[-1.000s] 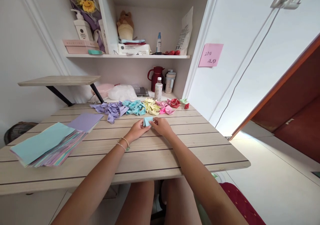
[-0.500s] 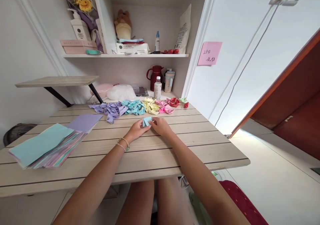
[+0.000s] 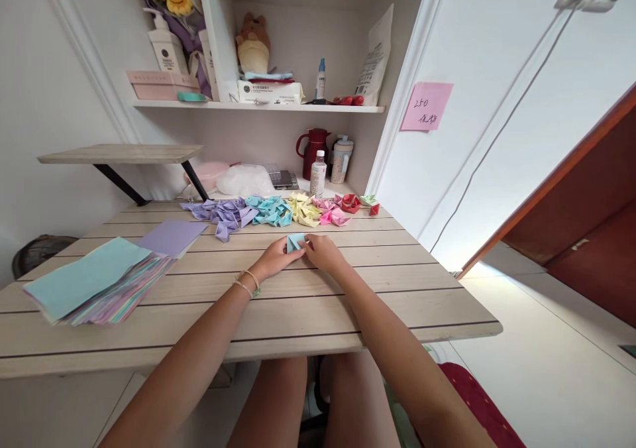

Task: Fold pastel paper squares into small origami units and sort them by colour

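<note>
A small piece of folded light-blue paper (image 3: 295,242) is pinched between my two hands above the middle of the table. My left hand (image 3: 276,257) grips its left and lower edge, a bracelet round the wrist. Fingers of my right hand (image 3: 322,250) close on its right side. Just beyond lie folded paper pieces in colour groups: purple (image 3: 229,215), blue (image 3: 271,211), yellow (image 3: 304,209), pink (image 3: 334,215) and red (image 3: 349,203). The fingers partly hide the paper's lower creases.
A fanned stack of coloured paper sheets (image 3: 89,279) lies on the left of the slatted table (image 3: 397,302), beside a purple sheet (image 3: 173,237). A small raised shelf (image 3: 122,153) stands behind them. A bottle (image 3: 318,175), red jug (image 3: 313,153) and tumbler (image 3: 342,160) stand at the back.
The view has shifted slightly, so most things appear a little further right. Both hands still hold the light-blue paper, whose visible face and creases look slightly different.
</note>
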The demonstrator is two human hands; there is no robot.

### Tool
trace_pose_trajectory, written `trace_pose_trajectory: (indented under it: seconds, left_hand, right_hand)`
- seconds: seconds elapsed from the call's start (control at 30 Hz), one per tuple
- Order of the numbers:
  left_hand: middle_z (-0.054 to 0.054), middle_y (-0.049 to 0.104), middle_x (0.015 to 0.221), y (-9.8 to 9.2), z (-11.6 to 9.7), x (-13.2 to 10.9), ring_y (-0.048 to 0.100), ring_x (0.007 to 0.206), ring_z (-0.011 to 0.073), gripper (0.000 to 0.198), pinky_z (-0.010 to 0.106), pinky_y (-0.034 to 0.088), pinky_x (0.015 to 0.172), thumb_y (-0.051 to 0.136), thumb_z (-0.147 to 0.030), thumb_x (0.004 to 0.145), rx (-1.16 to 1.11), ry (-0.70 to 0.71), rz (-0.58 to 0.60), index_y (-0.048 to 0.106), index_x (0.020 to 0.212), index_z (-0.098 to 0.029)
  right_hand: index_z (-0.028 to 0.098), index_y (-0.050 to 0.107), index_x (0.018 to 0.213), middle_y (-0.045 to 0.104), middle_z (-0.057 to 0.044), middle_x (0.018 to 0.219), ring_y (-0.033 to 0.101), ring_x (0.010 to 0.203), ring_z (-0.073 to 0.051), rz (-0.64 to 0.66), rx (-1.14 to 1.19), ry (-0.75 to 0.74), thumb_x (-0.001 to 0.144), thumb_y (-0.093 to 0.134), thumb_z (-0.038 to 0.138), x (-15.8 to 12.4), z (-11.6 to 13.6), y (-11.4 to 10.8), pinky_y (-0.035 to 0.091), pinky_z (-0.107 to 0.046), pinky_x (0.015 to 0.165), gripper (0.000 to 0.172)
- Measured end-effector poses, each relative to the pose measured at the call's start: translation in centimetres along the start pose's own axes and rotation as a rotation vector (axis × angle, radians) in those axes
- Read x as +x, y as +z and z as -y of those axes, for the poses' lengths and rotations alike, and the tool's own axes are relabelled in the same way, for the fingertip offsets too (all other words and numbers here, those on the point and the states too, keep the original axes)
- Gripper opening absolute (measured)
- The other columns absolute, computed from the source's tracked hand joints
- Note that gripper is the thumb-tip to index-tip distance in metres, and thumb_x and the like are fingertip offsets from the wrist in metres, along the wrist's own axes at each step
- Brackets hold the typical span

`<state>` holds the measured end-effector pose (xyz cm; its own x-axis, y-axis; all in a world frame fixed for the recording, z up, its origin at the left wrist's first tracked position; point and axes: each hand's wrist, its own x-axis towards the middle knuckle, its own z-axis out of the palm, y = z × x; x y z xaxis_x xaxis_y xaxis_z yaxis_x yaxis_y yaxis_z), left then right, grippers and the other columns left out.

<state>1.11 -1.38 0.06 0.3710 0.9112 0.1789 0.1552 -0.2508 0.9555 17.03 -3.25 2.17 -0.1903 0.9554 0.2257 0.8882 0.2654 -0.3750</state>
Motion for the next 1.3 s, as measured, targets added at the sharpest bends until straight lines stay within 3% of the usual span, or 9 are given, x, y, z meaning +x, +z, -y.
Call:
trace_pose_trajectory:
  seconds: [0.37,0.93,1.3]
  left_hand:
    - [0.0,0.06,0.072,-0.23,-0.63,-0.22,0.051,0.065,0.0152,0.034,0.024,0.038,0.057,0.065,-0.043,0.064,0.329,0.092,0.044,0.06,0.083,-0.016]
    - [0.005,0.063,0.088,-0.1,-0.17,-0.07,0.056,0.081,0.0188,0.039,0.029,0.044,0.07,0.067,-0.037,0.063,0.084,0.043,0.126,0.06,0.095,-0.014]
    - [0.003,0.065,0.081,0.04,-0.01,-0.09,0.056,0.074,0.0183,0.038,0.028,0.044,0.065,0.067,-0.042,0.061,0.156,0.042,0.018,0.061,0.087,-0.014]
  right_hand:
    - [0.015,0.057,0.097,0.066,-0.014,0.09,0.06,0.083,-0.021,0.062,-0.099,0.024,0.089,0.039,0.029,-0.35,0.07,-0.23,0.034,-0.026,0.065,0.024]
    - [0.015,0.057,0.096,0.067,-0.012,0.089,0.06,0.083,-0.021,0.049,-0.074,0.006,0.089,0.039,0.031,-0.27,0.03,-0.21,0.034,-0.025,0.066,0.025]
    - [0.015,0.058,0.095,0.067,-0.013,0.087,0.06,0.08,-0.021,0.051,-0.066,0.02,0.088,0.04,0.03,-0.4,0.18,-0.41,0.034,-0.025,0.065,0.024]
